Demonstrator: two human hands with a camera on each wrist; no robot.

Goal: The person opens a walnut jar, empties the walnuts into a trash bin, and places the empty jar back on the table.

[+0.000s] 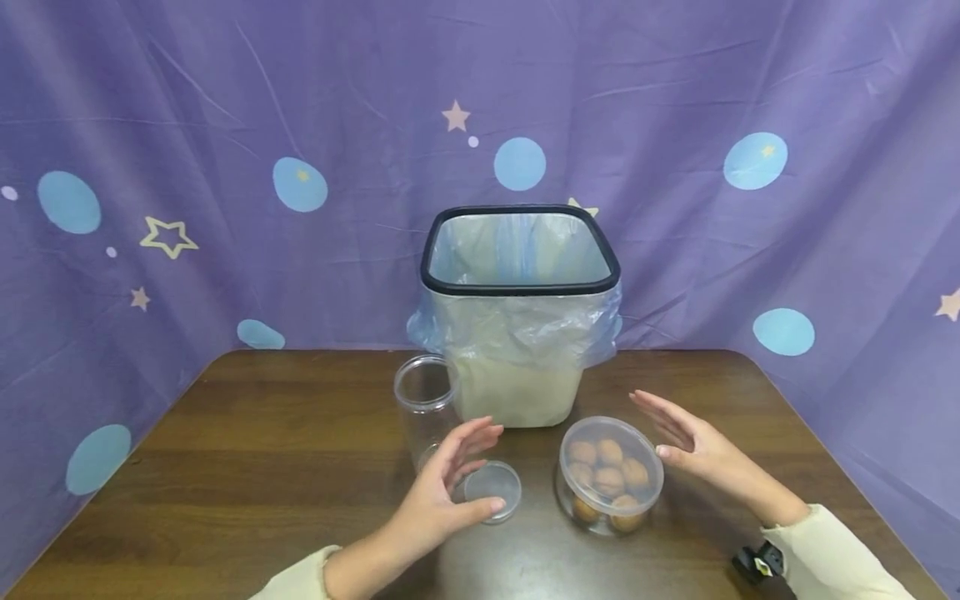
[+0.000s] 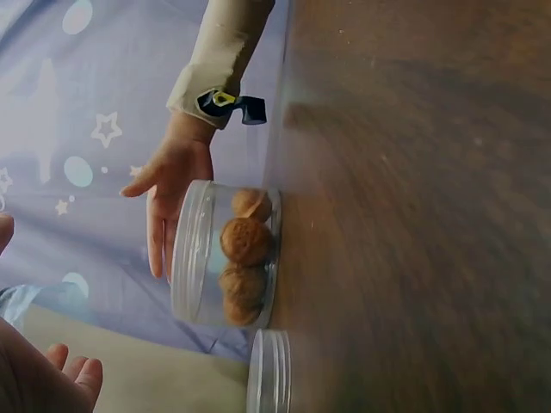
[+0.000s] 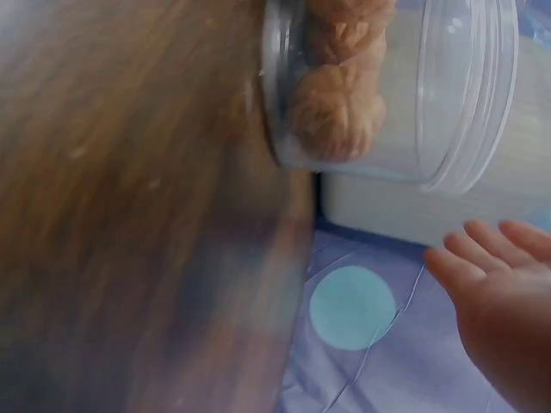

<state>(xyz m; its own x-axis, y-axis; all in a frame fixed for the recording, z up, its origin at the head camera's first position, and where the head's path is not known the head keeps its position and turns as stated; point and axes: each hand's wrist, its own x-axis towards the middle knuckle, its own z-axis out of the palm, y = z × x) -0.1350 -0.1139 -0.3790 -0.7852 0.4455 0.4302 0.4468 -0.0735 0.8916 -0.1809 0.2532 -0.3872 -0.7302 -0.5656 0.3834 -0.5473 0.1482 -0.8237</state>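
A round clear tub (image 1: 609, 477) with a translucent lid (image 1: 611, 465) stands on the table, several walnuts (image 2: 246, 241) inside it. Just right of the tub, my right hand (image 1: 701, 446) is held in the air, fingers extended and nothing in its grasp; the right wrist view shows its fingers (image 3: 482, 258) apart from the tub wall. My left hand (image 1: 450, 483) hovers with thumb and fingers spread, holding nothing. Under and beside it lies a small clear round lid (image 1: 497, 492). Behind the left hand stands a tall clear jar (image 1: 424, 408) without a lid, its lower part partly hidden.
A pale bin (image 1: 517, 383) with a black rim (image 1: 521, 290) and a blue plastic liner (image 1: 517, 321) stands at the table's back edge. The brown wooden table (image 1: 247, 467) ends at a purple patterned curtain (image 1: 360, 100). A dark device (image 1: 759, 562) is strapped at the right wrist.
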